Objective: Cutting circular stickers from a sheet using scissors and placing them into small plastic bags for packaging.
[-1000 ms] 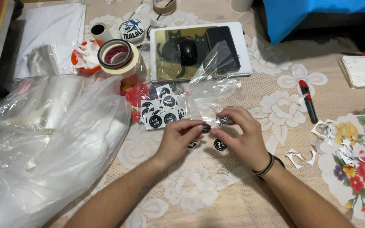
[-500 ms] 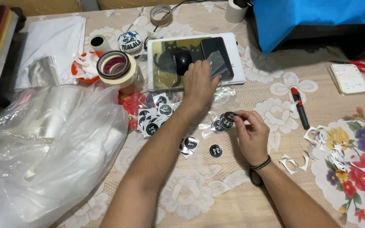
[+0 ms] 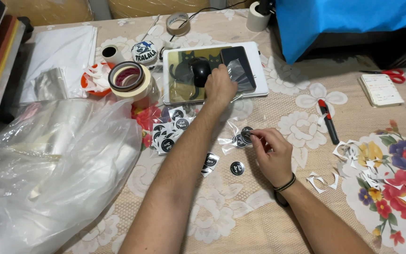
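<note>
While the right hand (image 3: 269, 149) is pinching a round black badge (image 3: 246, 135) just above the counter (image 3: 240, 207), the left hand (image 3: 220, 87) is reaching away, fingers closing on a clear plastic sleeve (image 3: 237, 75) lying over the white tablet (image 3: 259, 70)

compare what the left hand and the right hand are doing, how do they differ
The left hand is stretched far forward onto a small clear plastic bag lying over the dark phone; the right hand sits near the body, low on the table. The left hand lies knuckles up on the bag; the right hand pinches a round black sticker in its fingertips. Only the right wrist wears a dark band. Both are bare.
</note>
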